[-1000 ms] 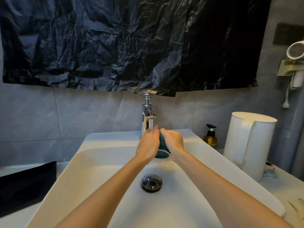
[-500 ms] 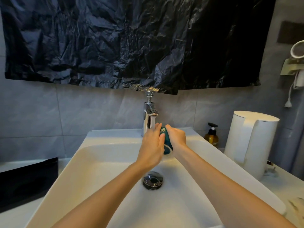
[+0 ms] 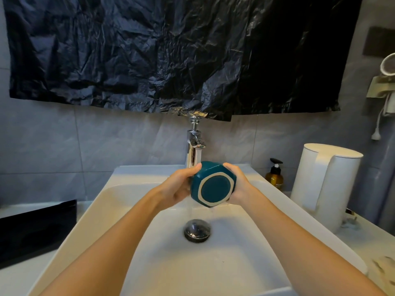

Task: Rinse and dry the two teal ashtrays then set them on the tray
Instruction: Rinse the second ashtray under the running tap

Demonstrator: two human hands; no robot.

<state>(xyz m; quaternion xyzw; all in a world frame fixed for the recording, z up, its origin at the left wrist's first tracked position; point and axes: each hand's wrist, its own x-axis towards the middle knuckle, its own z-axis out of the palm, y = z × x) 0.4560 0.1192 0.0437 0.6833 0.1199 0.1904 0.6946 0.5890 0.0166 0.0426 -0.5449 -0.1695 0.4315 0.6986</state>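
Observation:
A teal ashtray (image 3: 213, 184) is held on edge under the running chrome tap (image 3: 195, 146), its flat underside with a pale ring facing me. My left hand (image 3: 180, 186) grips its left side and my right hand (image 3: 237, 184) grips its right side. Water runs off the ashtray's lower edge toward the drain (image 3: 197, 232) of the white sink (image 3: 119, 210). The second ashtray is out of sight. The black object (image 3: 36, 229) on the counter at left may be the tray; I cannot tell.
A white electric kettle (image 3: 324, 186) stands on the counter to the right of the sink, with an amber pump bottle (image 3: 274, 178) behind it. Black plastic sheeting (image 3: 171, 50) covers the wall above the tap. A wall-mounted hair dryer (image 3: 386, 82) hangs at far right.
The ashtray has been turned between my hands so its underside faces me, where before only its edge showed. Both hands stayed under the tap.

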